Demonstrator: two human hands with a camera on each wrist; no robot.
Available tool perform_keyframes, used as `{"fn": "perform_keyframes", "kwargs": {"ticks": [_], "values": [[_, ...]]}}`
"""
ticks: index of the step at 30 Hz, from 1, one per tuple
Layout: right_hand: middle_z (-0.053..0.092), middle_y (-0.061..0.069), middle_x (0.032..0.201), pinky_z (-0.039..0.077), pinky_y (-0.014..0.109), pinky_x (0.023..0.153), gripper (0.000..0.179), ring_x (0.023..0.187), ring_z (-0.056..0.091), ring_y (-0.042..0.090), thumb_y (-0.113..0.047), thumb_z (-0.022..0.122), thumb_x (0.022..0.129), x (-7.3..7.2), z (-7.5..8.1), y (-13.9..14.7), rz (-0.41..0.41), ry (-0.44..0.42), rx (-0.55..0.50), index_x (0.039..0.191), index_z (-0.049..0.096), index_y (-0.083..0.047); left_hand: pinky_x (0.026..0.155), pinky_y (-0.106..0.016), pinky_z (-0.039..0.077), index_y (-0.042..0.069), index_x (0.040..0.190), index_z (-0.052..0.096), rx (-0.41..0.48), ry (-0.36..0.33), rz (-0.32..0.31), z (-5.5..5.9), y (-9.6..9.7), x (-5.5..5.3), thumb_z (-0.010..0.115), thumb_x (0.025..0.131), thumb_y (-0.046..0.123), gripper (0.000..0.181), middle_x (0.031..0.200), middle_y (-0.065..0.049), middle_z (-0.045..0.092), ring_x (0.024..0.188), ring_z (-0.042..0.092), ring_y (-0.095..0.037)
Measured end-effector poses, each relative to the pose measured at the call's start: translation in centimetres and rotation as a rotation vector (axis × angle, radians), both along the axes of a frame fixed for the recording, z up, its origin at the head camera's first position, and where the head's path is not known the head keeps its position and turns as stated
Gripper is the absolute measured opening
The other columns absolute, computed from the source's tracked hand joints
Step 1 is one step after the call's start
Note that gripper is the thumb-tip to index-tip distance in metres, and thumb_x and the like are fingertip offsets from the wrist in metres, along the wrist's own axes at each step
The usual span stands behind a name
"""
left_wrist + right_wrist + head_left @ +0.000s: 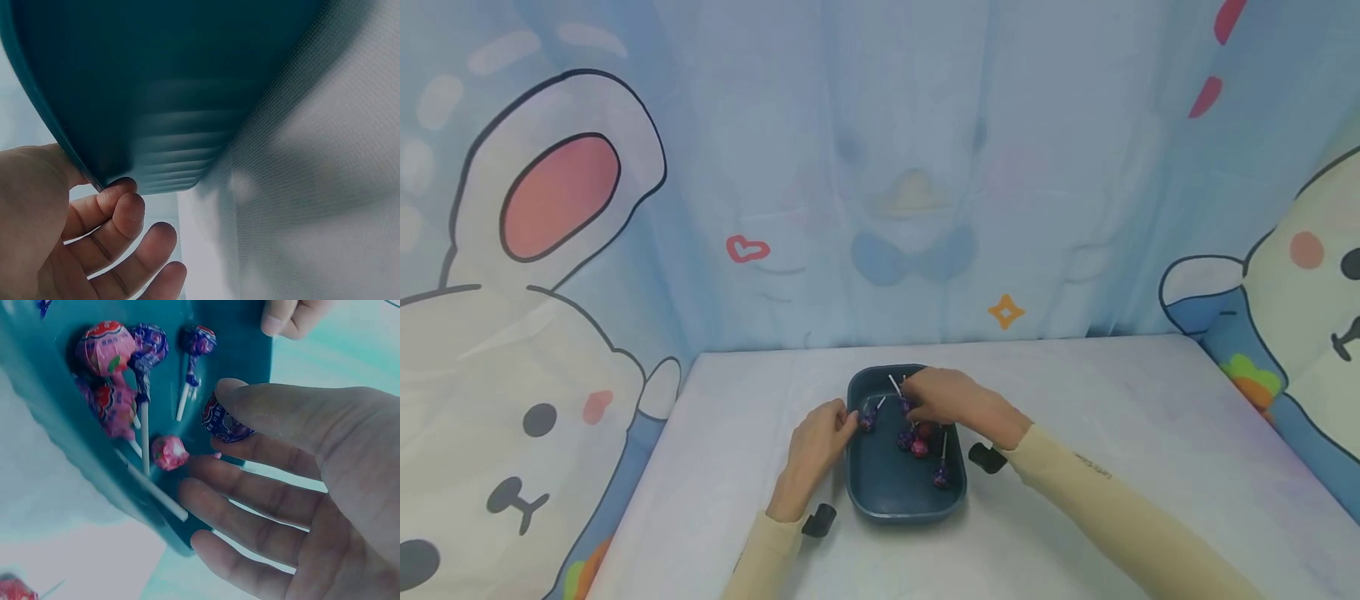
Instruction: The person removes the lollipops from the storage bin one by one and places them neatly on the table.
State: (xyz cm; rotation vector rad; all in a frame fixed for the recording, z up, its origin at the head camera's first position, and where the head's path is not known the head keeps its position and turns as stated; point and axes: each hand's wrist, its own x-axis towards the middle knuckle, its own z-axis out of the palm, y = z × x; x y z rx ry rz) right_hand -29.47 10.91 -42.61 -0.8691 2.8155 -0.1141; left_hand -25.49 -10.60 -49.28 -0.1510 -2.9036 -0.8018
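Observation:
A dark teal plastic tray [887, 492] stands on the table with several wrapped lollipops in it. My left hand [818, 442] pinches its left rim between thumb and forefinger, the other fingers loosely bent outside the wall [181, 131]. Over the far right part of the tray, my right hand [951, 396] pinches a purple-wrapped lollipop [224, 422] by its head between thumb and forefinger. Below it in the tray lie a purple lollipop [199, 341], a pink lollipop [107, 349] and a smaller pink one [170, 452]. Another purple lollipop [941, 477] leans near the right wall.
A white cloth [737, 408] covers the table around the tray. Outside the tray, a red-pink lollipop [15, 590] shows at the right wrist view's lower corner. Behind hangs a blue curtain [910, 125] with cartoon rabbits.

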Motion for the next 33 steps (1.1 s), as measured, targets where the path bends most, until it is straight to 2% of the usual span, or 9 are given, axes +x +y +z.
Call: {"fn": "perform_keyframes", "kwargs": {"ticks": [7, 10, 15, 19, 22, 33], "values": [[0.052, -0.008, 0.066, 0.034, 0.028, 0.052, 0.02, 0.059, 0.044, 0.01, -0.036, 0.071, 0.078, -0.1, 0.7, 1.8, -0.029, -0.007, -0.048, 0.081, 0.059, -0.021, 0.046, -0.025, 0.033, 0.018, 0.07, 0.049, 0.0, 0.007, -0.007, 0.1, 0.1, 0.1, 0.054, 0.089, 0.036, 0.027, 0.059, 0.004, 0.047, 0.052, 0.043, -0.009], [0.052, -0.008, 0.067, 0.035, 0.028, 0.052, 0.02, 0.06, 0.044, 0.01, -0.036, 0.07, 0.079, -0.3, 0.9, 2.6, -0.033, 0.006, -0.055, 0.081, 0.058, -0.02, 0.046, -0.024, 0.033, 0.018, 0.07, 0.049, 0.005, 0.01, -0.009, 0.0, 0.1, 0.2, 0.053, 0.089, 0.036, 0.027, 0.059, 0.004, 0.047, 0.052, 0.043, -0.009], [0.058, -0.007, 0.076, 0.042, 0.029, 0.059, 0.018, 0.068, 0.051, 0.009, -0.033, 0.069, 0.08, -0.3, 1.5, 4.1, -0.019, 0.008, -0.086, 0.085, 0.059, -0.019, 0.046, -0.024, 0.033, 0.018, 0.07, 0.049, 0.009, 0.008, -0.001, 0.0, 0.1, 0.1, 0.054, 0.089, 0.037, 0.027, 0.06, 0.005, 0.047, 0.052, 0.044, -0.009], [0.063, -0.004, 0.088, 0.047, 0.033, 0.068, 0.022, 0.08, 0.058, 0.011, -0.032, 0.068, 0.081, -0.1, 1.9, 5.4, -0.04, 0.015, -0.118, 0.096, 0.062, -0.017, 0.047, -0.024, 0.033, 0.018, 0.071, 0.05, 0.008, 0.009, -0.004, 0.1, 0.1, 0.1, 0.054, 0.089, 0.036, 0.027, 0.06, 0.004, 0.047, 0.052, 0.044, -0.009], [0.064, -0.003, 0.091, 0.048, 0.034, 0.07, 0.025, 0.083, 0.059, 0.013, -0.031, 0.068, 0.082, -0.1, 1.8, 6.2, -0.054, 0.023, -0.127, 0.101, 0.063, -0.015, 0.047, -0.024, 0.033, 0.017, 0.072, 0.05, 0.008, 0.006, -0.004, 0.2, 0.2, 0.2, 0.054, 0.089, 0.036, 0.026, 0.061, 0.004, 0.048, 0.053, 0.044, -0.009], [0.063, -0.002, 0.088, 0.048, 0.033, 0.068, 0.021, 0.078, 0.056, 0.012, -0.033, 0.068, 0.081, -0.2, 1.0, 8.4, -0.129, -0.022, -0.113, 0.095, 0.064, -0.018, 0.047, -0.025, 0.033, 0.018, 0.071, 0.05, 0.01, 0.013, -0.005, 0.1, 0.1, 0.2, 0.054, 0.089, 0.037, 0.027, 0.06, 0.004, 0.047, 0.052, 0.043, -0.009]]}}
